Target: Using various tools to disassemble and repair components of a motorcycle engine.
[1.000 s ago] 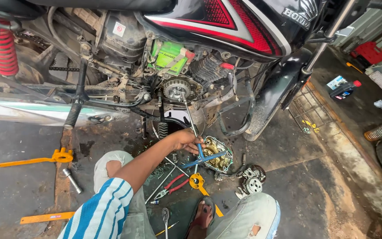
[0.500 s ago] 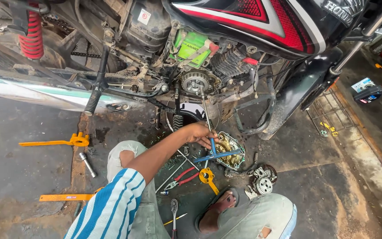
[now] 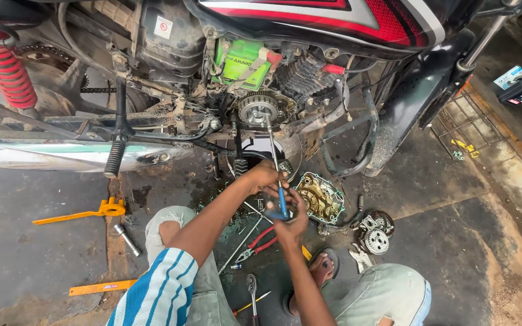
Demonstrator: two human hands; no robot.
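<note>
I sit on the ground beside a motorcycle with its engine side open. My left hand [image 3: 263, 178] grips the upper part of a blue-handled long-shaft wrench [image 3: 281, 201]. My right hand [image 3: 292, 221] is closed on the wrench's blue cross handle at the bottom. The thin steel shaft runs up to the exposed round gear [image 3: 257, 110] on the engine, and its tip sits at the gear's centre. A removed engine cover [image 3: 320, 198] lies just to the right of my hands.
Red-handled pliers [image 3: 261, 242] and a ratchet [image 3: 252, 287] lie between my knees. A clutch gear assembly [image 3: 375, 239] rests to the right. A yellow tool [image 3: 105, 210], a socket [image 3: 127, 239] and an orange strip [image 3: 100, 288] lie on the left. An oil bottle [image 3: 518, 89] stands at the far right.
The blue-handled wrench has gone from lying low by the engine cover to standing up with its tip on the engine gear. My right hand has joined it, and the view has moved closer.
</note>
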